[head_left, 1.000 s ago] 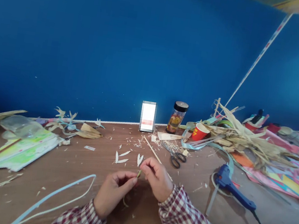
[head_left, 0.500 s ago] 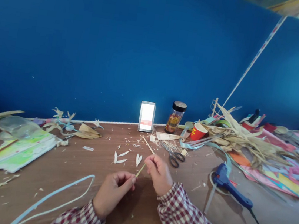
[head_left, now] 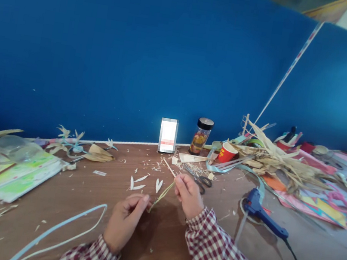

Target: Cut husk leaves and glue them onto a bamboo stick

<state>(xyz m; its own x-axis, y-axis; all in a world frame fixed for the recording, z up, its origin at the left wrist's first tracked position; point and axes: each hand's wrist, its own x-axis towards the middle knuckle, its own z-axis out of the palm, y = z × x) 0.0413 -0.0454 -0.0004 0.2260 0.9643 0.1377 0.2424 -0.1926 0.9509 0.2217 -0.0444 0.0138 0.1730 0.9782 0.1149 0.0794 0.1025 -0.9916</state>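
In the head view my right hand (head_left: 187, 195) is closed in a pinch around a thin pale stick (head_left: 169, 167), whose bare end points up and away to the left. From the same fingertips a narrow yellow-green strip (head_left: 162, 194) slants down in a slack, split-looking length to my left hand (head_left: 127, 218). The left fingers are curled at the strip's lower end, with the thumb resting over them; the exact grip is partly hidden. Beyond the hands lie white petal-shaped pieces (head_left: 159, 185), with more petal pieces (head_left: 137, 182) farther left. Scissors (head_left: 205, 181) lie partly behind my right hand.
A blue glue gun (head_left: 263, 215) with a black cord lies at right. Behind stand a lidded jar (head_left: 200, 138), a red paper cup (head_left: 227, 153) and a blurred white object (head_left: 168, 135). Dried husks (head_left: 273, 160) pile up at right. A pale-blue strip loop (head_left: 65, 222) lies front left.
The strip between my hands has gone from straight and taut to slack and bowed. My left hand has shifted slightly left, my right slightly up. The view has turned a little to the right.
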